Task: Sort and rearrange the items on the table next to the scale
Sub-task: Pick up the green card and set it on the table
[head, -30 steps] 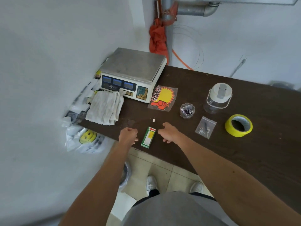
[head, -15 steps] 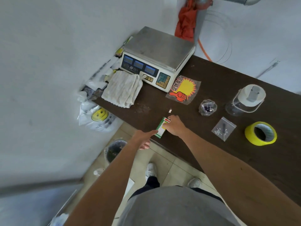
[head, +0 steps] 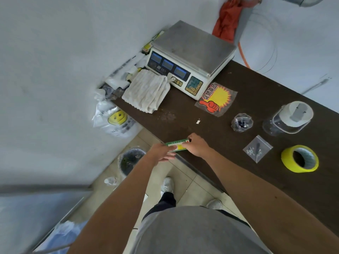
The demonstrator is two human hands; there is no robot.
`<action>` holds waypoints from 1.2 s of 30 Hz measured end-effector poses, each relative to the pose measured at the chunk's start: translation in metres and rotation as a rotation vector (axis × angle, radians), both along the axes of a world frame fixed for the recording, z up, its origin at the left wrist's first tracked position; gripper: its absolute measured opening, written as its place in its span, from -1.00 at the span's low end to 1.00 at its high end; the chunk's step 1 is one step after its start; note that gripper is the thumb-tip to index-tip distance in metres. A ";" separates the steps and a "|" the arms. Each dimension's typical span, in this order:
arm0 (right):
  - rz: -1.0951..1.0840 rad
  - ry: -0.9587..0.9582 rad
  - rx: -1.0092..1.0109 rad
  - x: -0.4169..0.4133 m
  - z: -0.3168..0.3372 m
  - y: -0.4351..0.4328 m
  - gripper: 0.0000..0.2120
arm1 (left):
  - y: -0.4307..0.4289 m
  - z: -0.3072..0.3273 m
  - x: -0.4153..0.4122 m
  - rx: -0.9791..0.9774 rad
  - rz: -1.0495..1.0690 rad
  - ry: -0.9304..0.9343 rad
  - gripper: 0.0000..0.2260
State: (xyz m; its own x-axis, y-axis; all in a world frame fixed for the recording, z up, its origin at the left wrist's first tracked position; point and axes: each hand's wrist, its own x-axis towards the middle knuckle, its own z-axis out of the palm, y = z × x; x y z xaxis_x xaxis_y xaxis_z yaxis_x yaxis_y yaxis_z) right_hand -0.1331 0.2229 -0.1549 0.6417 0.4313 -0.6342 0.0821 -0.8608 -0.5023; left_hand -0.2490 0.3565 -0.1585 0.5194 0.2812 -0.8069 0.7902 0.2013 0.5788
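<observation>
We see a small green and yellow box [head: 177,145] held between both hands at the near edge of the dark brown worktop [head: 256,107], turned up on its long side. The left hand [head: 161,153] takes its near-left end with the thumb above and the fingers below, and the right hand [head: 197,145] curls its fingers round the other end. We cannot tell whether the box touches the worktop. At the far left corner stands the scale [head: 192,52], with a folded white cloth [head: 146,90] lying against its front and a bagged sticker [head: 217,99] with an orange thumb just right of that. A scrap of paper [head: 198,122] lies between the scale and the hands. To the right are a small clear pouch [head: 241,122] of dark bits, a clear jar [head: 289,117] with a white lid beside it, a zip bag [head: 257,149] of screws nearer us, and a roll of yellow tape [head: 300,158] right of the zip bag. Pale walls [head: 55,70] meet behind the scale, where an orange rag [head: 227,17] hangs. A smiley-face bag [head: 113,118] hangs off the worktop's left end. On the tiled floor [head: 185,180] below it stand a bin [head: 131,160] and a small bottle [head: 110,180].
</observation>
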 end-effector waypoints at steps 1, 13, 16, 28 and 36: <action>-0.009 0.008 0.003 0.000 0.001 0.000 -0.52 | 0.002 0.001 0.001 -0.001 -0.006 -0.018 -0.70; -0.179 0.006 0.183 0.020 0.024 -0.036 -0.59 | -0.003 0.024 0.037 -0.056 -0.004 -0.176 -0.73; -0.265 -0.067 0.237 0.022 0.033 -0.059 -0.70 | -0.019 0.030 0.051 0.032 -0.115 -0.221 -0.72; -0.400 -0.287 0.166 -0.016 0.014 -0.152 -0.74 | -0.108 0.012 0.065 0.707 -0.765 -0.345 -0.82; -0.348 -0.302 0.056 -0.031 0.001 -0.187 -0.71 | -0.144 0.000 0.062 0.647 -0.754 -0.334 -0.77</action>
